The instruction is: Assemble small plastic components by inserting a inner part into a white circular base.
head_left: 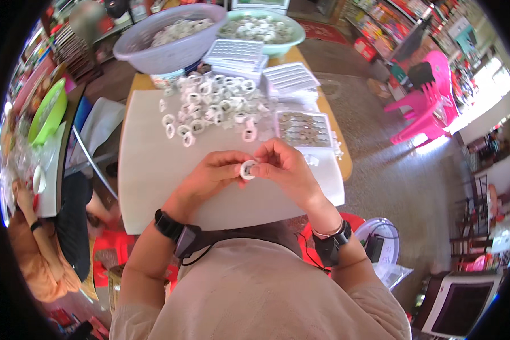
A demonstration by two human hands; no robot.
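Note:
A small round white plastic part [246,170], with a dark spot in its middle, is held over the near half of the white tabletop [153,187]. My left hand [216,171] pinches its left side between thumb and fingers. From the right, the thumb and forefinger of my right hand [286,170] press on the same part. Beyond my hands spreads a loose heap of white ring-shaped plastic parts [195,107], some with dark centres. Right of that heap, a white tray [276,139] holds rows of small metal-coloured pieces. My fingers hide some of the held part.
Stacked white trays [292,78] and more white trays [235,52] stand at the back. Behind them are a purple basin [147,63] and a pale green basin [286,46] full of white parts. Another person [51,266] sits at a side table left. Pink chairs [430,107] stand right.

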